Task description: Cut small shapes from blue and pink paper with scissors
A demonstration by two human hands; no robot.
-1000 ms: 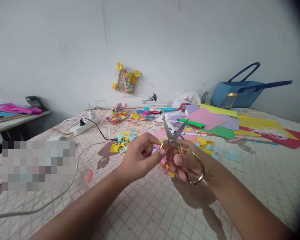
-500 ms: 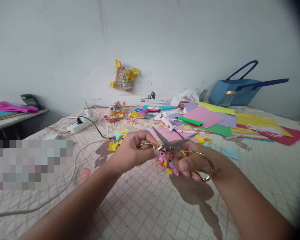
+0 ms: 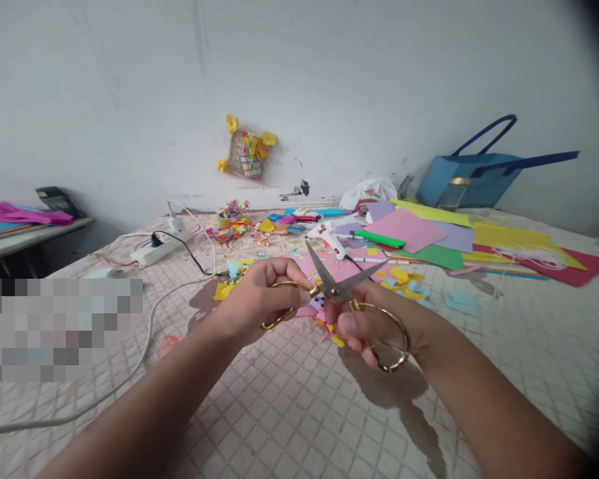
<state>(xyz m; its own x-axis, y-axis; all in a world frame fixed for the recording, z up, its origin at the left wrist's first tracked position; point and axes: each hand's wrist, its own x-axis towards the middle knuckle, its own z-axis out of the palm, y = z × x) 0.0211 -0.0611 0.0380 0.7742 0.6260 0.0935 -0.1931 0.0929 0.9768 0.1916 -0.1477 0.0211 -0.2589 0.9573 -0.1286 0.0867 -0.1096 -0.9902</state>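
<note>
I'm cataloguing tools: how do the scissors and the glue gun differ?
The scissors have gold handles and grey blades; the glue gun is mostly white. The scissors are held in the left hand and right hand, blades spread; the glue gun lies on the table. The glue gun has a dark cord, the scissors none. Both are hand tools.
</note>
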